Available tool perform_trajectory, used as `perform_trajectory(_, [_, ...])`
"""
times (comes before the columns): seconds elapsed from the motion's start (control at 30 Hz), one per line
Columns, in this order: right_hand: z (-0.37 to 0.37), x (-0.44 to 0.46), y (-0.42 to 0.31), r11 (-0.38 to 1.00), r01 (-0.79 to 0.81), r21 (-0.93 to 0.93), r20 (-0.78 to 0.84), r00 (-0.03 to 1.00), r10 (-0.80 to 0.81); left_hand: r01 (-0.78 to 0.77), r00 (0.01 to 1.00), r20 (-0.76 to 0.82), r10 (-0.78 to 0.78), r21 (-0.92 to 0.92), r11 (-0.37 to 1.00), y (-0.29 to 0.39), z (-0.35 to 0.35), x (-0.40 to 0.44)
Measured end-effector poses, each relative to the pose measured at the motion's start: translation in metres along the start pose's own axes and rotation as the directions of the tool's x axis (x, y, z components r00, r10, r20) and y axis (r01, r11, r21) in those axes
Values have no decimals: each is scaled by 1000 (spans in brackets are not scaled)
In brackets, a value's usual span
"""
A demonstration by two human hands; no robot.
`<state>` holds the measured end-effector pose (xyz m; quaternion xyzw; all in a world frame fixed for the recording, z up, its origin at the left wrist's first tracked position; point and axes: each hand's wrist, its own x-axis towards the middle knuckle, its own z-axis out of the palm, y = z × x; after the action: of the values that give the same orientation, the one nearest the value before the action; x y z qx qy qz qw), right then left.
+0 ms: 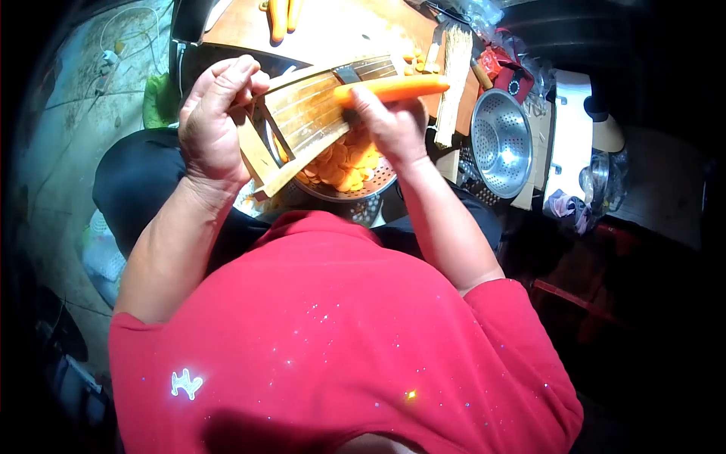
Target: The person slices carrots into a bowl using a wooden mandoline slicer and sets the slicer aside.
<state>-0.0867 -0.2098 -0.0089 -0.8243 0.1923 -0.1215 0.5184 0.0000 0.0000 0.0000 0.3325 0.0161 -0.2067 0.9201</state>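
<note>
My left hand (221,113) is closed at the near left end of a wooden slicer (302,113), its fingers curled by the frame. The slicer slants up to the right, with a dark blade across its upper part. In my right hand (393,125) is a whole orange carrot (401,88), held over the slicer's right side. Beneath the slicer, a metal colander (378,185) holds a heap of orange carrot slices (340,163). More carrots (278,19) lie on the orange-brown board behind.
A second metal colander (502,144) stands at the right, beside a straw brush (454,83). Small carrot pieces (413,62) lie on the board (325,30). Farther right are a white panel (572,129) and plastic bags. A green bag (159,102) is at the left.
</note>
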Motion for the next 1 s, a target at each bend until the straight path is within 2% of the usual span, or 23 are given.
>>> perform_trajectory(0.03, [-2, 11, 9, 998, -46, -35, -46, 998, 44, -12, 1000, 0, 12, 9, 1000, 3, 1, 2])
perform_trajectory(0.1, [-23, 26, 25, 968, -251, 4, -52, 967, 250, -13, 1000, 8, 14, -29, 999, -7, 4, 0])
perform_trajectory(0.17, [-18, 18, 16, 968, -251, -15, -41, 967, 251, -22, 1000, -13, 22, -23, 999, -7, 3, 0])
perform_trajectory(0.2, [-7, 11, 6, 999, -51, -12, -4, 999, 51, -22, 1000, -11, 22, -6, 1000, -1, 1, 0])
perform_trajectory(0.23, [-1, 3, -8, 998, -48, -33, 5, 999, 48, -24, 1000, -9, 24, -12, 1000, -2, 1, 1])
perform_trajectory(0.3, [6, -8, -14, 982, 166, -90, 11, 986, -166, -19, 1000, 13, 19, -32, 999, -1, 2, 0])
perform_trajectory(0.33, [3, -3, -10, 989, 104, -105, -3, 994, -105, -21, 1000, 2, 21, -19, 1000, -2, 3, -1])
perform_trajectory(0.37, [-2, 7, 6, 999, -50, 20, -37, 998, 51, -28, 1000, 4, 28, -20, 999, -2, 3, 1])
perform_trajectory(0.43, [-16, 26, 25, 935, -338, 103, 50, 941, 335, -17, 1000, 11, 18, -34, 999, -3, 2, 1])
perform_trajectory(0.47, [-15, 26, 29, 947, -268, 178, -18, 961, 275, -17, 1000, 9, 17, -26, 1000, -2, 2, 0])
perform_trajectory(0.5, [-10, 25, 24, 949, -261, 176, -15, 963, 268, -25, 1000, 9, 25, -29, 999, -1, 3, 1])
perform_trajectory(0.57, [1, 8, 1, 999, -52, -17, -30, 998, 52, -25, 1000, -17, 25, -6, 1000, -1, 3, -1])
perform_trajectory(0.63, [12, -8, -11, 979, 189, -83, -32, 981, -192, -23, 1000, -6, 23, -21, 1000, -2, 2, 0])
perform_trajectory(0.7, [6, 1, 0, 999, 1, -50, -32, 999, -3, -20, 1000, 13, 20, -33, 999, -2, 2, 0])
perform_trajectory(0.73, [2, 10, 15, 999, -34, 38, -55, 998, 36, -20, 1000, 16, 21, -29, 999, -2, 2, 1])
perform_trajectory(0.77, [-10, 23, 32, 912, -381, -150, -44, 924, 379, -16, 1000, 17, 16, -25, 1000, -2, 1, 0])
perform_trajectory(0.83, [-10, 19, 10, 940, -334, -74, -35, 943, 332, -3, 1000, 2, 3, -29, 1000, -2, 0, -1])
perform_trajectory(0.9, [2, 7, 2, 987, -149, 56, -26, 988, 151, 10, 1000, -17, -10, -42, 999, -2, 0, 0])
perform_trajectory(0.93, [9, -1, -11, 996, 5, -90, -32, 999, -8, -7, 1000, -1, 7, -43, 999, -2, 0, 0])
perform_trajectory(0.97, [13, -7, -8, 991, 64, -116, -37, 997, -69, -24, 1000, 17, 25, -41, 999, -2, 1, 0])
perform_trajectory(1.0, [12, -6, -5, 998, -3, -63, -47, 999, 0, -17, 1000, 16, 18, -38, 999, -2, 1, -2])
